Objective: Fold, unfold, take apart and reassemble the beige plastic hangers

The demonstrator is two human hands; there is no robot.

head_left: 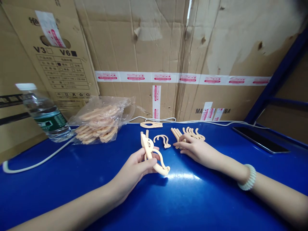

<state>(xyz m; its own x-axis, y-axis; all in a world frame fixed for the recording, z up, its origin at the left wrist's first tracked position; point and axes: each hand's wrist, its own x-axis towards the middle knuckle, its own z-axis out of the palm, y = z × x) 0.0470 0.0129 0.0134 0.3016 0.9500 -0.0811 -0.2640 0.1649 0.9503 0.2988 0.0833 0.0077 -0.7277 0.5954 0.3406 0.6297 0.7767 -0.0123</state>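
Observation:
My left hand [144, 162] is closed around beige plastic folding-hanger parts [150, 152], raised above the blue table. They comprise long arms and a curved hook piece, tilted with the lower end to the right. My right hand [194, 149] reaches to a row of straight beige hanger arms [176, 133], its thumb and fingers drawn together over their near ends. The fingertips partly hide the arms. Just beyond that hand lies a row of curved beige hooks [193, 133]. Between my hands rests a separate hook piece [165, 141], and behind it a folded beige hanger [151, 124].
A clear plastic bag [98, 120] full of beige parts lies at the back left, beside a water bottle [48, 115]. A dark phone [261, 139] is at the right. White cables [209, 122] run along the back, where cardboard boxes [137, 48] stand upright.

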